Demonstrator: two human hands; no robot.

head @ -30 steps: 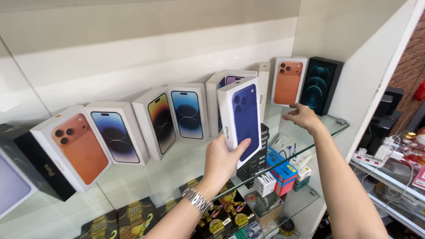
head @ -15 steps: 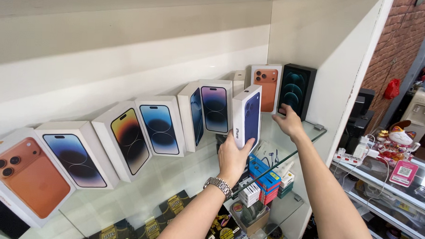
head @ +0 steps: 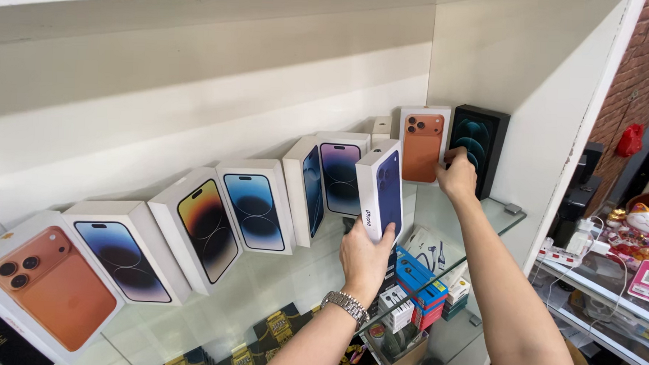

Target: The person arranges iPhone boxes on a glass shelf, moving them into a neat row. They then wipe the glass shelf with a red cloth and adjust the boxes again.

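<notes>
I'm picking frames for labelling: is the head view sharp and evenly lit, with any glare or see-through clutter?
Head view: sharp, evenly lit; the left hand holding the white box with a blue phone picture is crisp; right hand at the black box; the glass shelf shows items beneath, little glare; slight wide-angle bending at edges.

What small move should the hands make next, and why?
Probably the right hand nudges the black box and orange box aside, since the left hand holds the blue box upright with no clear gap in the row.
</notes>
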